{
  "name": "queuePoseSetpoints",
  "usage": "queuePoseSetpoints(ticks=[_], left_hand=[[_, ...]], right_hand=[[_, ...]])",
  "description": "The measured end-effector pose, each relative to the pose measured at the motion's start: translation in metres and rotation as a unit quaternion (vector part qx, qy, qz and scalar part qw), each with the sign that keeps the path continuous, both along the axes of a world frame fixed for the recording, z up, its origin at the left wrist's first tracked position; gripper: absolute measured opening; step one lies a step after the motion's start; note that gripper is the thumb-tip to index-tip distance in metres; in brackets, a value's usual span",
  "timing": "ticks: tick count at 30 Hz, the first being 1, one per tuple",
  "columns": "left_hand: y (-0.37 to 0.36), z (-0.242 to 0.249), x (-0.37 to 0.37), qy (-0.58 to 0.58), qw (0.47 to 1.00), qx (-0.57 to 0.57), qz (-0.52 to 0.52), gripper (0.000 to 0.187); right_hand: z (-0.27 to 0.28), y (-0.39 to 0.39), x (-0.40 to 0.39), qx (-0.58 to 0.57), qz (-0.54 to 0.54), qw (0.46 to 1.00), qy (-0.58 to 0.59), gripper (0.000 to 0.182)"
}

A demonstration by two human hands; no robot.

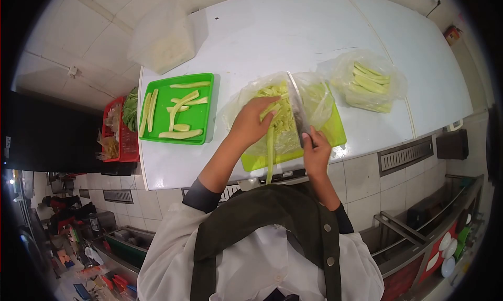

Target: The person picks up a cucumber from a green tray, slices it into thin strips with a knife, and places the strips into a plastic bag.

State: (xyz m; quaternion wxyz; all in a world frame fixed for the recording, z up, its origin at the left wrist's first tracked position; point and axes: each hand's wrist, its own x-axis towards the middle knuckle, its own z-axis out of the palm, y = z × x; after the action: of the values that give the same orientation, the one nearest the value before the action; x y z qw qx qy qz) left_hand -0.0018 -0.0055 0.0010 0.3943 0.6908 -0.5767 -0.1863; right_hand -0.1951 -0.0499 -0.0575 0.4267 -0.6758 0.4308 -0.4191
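Observation:
My right hand (317,151) is closed round the dark handle of a knife (297,104), its blade pointing away from me over a plastic bag. Cut pale green vegetable pieces (283,112) lie on the bag, on top of a yellow-green cutting board (332,128). My left hand (254,120) rests at the left side of these pieces with its fingers bent and partly spread; whether it grips any is unclear. A long green strip (271,154) runs from below its fingers past the board's near edge.
On the white table (262,28), a green tray (144,107) with several vegetable strips stands left. A plastic bag of strips (369,83) lies right. A translucent container (165,39) stands back left. Beyond the left edge is a red crate (130,138).

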Motion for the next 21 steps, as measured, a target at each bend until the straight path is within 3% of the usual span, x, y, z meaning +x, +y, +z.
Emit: queuePoseSetpoints(ticks=[1, 4, 7, 10, 13, 16, 21], left_hand=[[-0.002, 0.006, -0.002, -0.096, 0.995, -0.009, -0.032, 0.029], [0.001, 0.034, -0.017, -0.069, 0.995, 0.039, 0.059, 0.022], [0.019, 0.021, -0.034, -0.177, 0.939, 0.291, 0.034, 0.027], [0.026, -0.006, -0.048, -0.169, 0.912, 0.370, 0.045, 0.032], [0.030, -0.027, -0.055, -0.166, 0.941, 0.285, 0.073, 0.035], [0.031, -0.031, -0.057, -0.138, 0.948, 0.273, 0.085, 0.033], [0.049, -0.016, -0.050, 0.086, 0.967, 0.220, 0.096, 0.025]], right_hand=[[0.005, -0.003, -0.006, -0.001, -0.006, 1.000, 0.009, 0.023], [0.006, -0.013, -0.025, 0.004, -0.032, 0.999, 0.020, 0.023], [0.014, -0.011, -0.035, 0.070, -0.047, 0.996, -0.014, 0.022], [0.012, -0.010, -0.044, 0.068, -0.047, 0.996, -0.013, 0.022], [0.014, -0.005, -0.048, 0.089, -0.051, 0.994, -0.028, 0.021], [0.018, -0.001, -0.049, 0.093, -0.044, 0.994, -0.036, 0.021], [0.022, 0.003, -0.057, 0.082, -0.044, 0.994, -0.055, 0.021]])
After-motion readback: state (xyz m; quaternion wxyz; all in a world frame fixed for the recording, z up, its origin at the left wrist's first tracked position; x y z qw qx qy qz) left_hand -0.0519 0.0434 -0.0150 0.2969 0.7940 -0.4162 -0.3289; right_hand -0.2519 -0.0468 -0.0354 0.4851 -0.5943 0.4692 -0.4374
